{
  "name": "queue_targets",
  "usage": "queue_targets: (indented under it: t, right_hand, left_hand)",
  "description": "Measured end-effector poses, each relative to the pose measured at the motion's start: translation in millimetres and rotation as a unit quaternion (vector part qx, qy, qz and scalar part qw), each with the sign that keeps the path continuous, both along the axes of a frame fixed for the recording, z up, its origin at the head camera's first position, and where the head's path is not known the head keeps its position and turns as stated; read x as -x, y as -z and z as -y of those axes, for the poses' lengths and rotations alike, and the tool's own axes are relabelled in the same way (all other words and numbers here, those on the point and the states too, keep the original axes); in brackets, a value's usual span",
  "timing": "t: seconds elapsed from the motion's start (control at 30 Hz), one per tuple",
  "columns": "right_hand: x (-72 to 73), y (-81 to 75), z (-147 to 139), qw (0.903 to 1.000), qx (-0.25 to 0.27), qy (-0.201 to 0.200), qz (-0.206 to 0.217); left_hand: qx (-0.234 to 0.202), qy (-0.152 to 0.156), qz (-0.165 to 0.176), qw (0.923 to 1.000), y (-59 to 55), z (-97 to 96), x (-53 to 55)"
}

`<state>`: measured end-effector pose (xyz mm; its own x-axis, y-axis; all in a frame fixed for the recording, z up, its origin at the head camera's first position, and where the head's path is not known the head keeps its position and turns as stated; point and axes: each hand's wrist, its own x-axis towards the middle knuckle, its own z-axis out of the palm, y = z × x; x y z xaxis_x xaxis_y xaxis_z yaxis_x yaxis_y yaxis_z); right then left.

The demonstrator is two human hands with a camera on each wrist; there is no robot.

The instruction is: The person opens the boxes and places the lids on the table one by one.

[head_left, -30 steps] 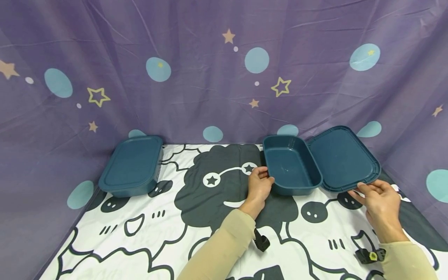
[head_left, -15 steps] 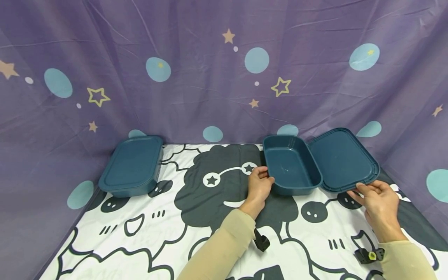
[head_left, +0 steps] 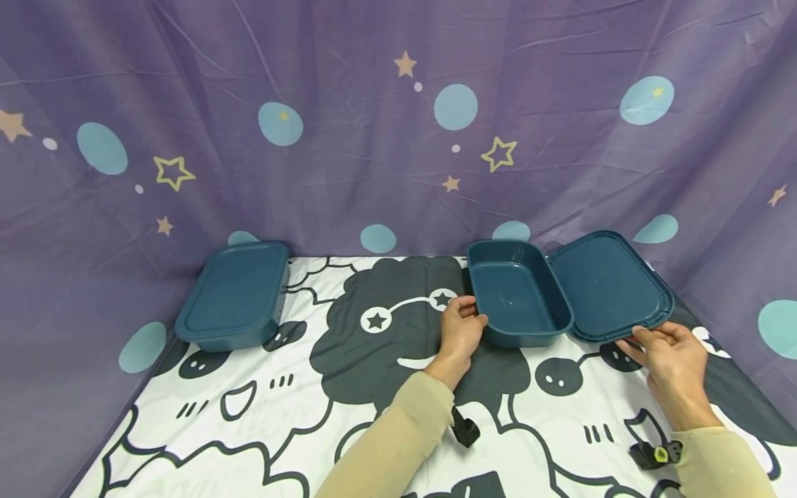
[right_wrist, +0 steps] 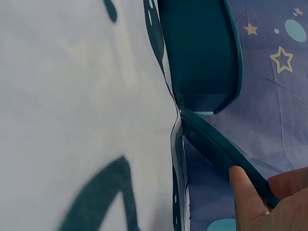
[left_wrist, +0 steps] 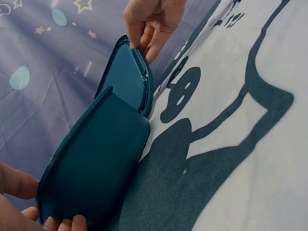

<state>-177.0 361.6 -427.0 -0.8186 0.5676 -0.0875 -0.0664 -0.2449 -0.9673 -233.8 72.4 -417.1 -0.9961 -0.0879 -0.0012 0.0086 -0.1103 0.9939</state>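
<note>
A dark teal plastic storage box (head_left: 513, 290), open at the top with nothing inside, stands on the right part of the cloth. My left hand (head_left: 462, 335) holds its near left corner, fingers along the side wall and thumb at the front. Right of the box is its matching lid (head_left: 610, 287), underside up and tilted, its left edge down beside the box. At the lid's near right corner, my right hand (head_left: 679, 366) pinches the rim between thumb and fingers. The right wrist view shows the lid (right_wrist: 216, 147) slanting up from the cloth to those fingers.
A second teal box with its lid on (head_left: 233, 294) stands at the back left. The table is covered by a white cloth (head_left: 187, 443) with dark cartoon drawings. A purple curtain (head_left: 349, 180) with stars and dots hangs close behind the boxes.
The raised right side of the lid has sunk slightly, with my right hand moving a little down and left along with it. My left hand and both boxes have stayed put.
</note>
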Motion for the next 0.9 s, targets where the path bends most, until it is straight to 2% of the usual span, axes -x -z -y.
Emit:
queue_targets:
  t: [0.17, 0.4, 0.63, 0.77, 0.9]
  right_hand:
    - [3.8, 8.1, -7.8, 1.0, -0.006, -0.003, -0.002]
    - [-6.7, -11.9, 6.2, 0.9998, 0.006, -0.015, -0.009]
    - [-11.1, -22.0, 12.6, 0.9997, -0.023, -0.005, 0.013]
    - [-7.6, -14.7, 5.0, 0.9994, -0.029, -0.016, -0.007]
    - [-0.9, 2.1, -9.8, 0.998, -0.045, -0.03, -0.032]
  left_hand:
    - [-0.002, 0.0, -0.001, 1.0, -1.5, 0.4, -1.3]
    - [-0.003, 0.0, 0.0, 1.0, -1.5, 0.1, -1.4]
    - [-0.002, 0.001, 0.004, 1.0, -0.6, -0.3, -0.5]
    - [0.001, 0.001, 0.004, 1.0, -1.2, 0.0, -0.7]
    - [0.0, 0.001, 0.008, 1.0, -2.2, 0.9, -1.5]
